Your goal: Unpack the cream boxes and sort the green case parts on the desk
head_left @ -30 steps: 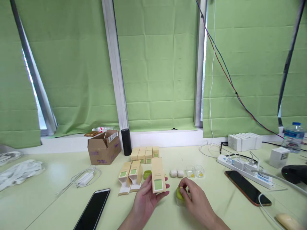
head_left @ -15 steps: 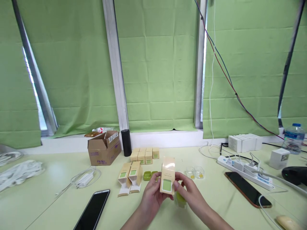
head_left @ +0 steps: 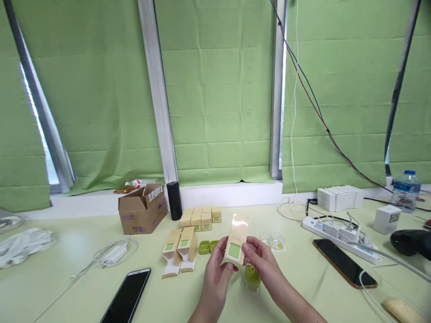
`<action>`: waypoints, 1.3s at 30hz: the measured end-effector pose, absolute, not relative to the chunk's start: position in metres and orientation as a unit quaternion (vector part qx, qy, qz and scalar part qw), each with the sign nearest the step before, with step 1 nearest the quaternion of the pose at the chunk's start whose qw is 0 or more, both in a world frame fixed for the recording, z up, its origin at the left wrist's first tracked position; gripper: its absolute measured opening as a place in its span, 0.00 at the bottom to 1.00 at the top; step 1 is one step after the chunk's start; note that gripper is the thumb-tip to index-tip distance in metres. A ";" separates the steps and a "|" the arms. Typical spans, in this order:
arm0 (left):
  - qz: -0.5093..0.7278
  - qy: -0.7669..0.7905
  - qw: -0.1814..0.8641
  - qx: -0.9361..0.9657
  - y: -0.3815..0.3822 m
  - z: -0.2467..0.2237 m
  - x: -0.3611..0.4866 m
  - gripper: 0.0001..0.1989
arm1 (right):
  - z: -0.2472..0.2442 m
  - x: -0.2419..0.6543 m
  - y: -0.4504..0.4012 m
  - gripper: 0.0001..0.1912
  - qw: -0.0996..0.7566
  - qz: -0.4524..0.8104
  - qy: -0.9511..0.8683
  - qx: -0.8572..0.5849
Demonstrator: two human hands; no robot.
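Observation:
Between my hands is a tan cardboard box (head_left: 239, 233) with a green square on its front, tilted a little to the right. My left hand (head_left: 215, 273) has its fingers behind the box's left side and its thumb near the lower edge. My right hand (head_left: 262, 262) pinches the right edge, thumb on the front. Below the right fingers is a green item with a clear part (head_left: 252, 277); whether it touches the hand I cannot tell. Left of the hands lie two opened tan boxes (head_left: 178, 252) with flaps out, and small green containers (head_left: 204, 247).
Several closed tan boxes (head_left: 202, 219) stand behind, near a brown carton (head_left: 143, 210) and a black cylinder (head_left: 174, 200). Clear containers (head_left: 277, 241) lie beyond my right hand. Phones (head_left: 126, 296) flank the hands, and a white power strip (head_left: 341, 239) with cables is at right.
The box has tilted to the right. My left thumb has moved off its left edge down toward the bottom. More of the green item shows below my right hand. The view has shifted slightly.

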State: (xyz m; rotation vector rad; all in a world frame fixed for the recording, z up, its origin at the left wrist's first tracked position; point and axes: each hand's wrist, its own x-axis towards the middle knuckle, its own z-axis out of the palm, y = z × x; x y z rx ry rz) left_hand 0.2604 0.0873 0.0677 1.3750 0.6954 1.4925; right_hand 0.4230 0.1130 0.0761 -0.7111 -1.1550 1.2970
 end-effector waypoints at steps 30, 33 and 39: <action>0.620 0.230 0.507 0.553 0.077 0.066 0.269 0.28 | 0.074 0.421 0.096 0.30 0.577 0.526 -0.525 -0.338; 0.630 0.223 0.514 0.538 0.075 0.063 0.272 0.31 | 0.071 0.421 0.100 0.31 0.588 0.549 -0.498 -0.325; 0.606 0.327 0.453 0.566 0.070 0.068 0.273 0.27 | 0.069 0.421 0.102 0.31 0.591 0.562 -0.487 -0.313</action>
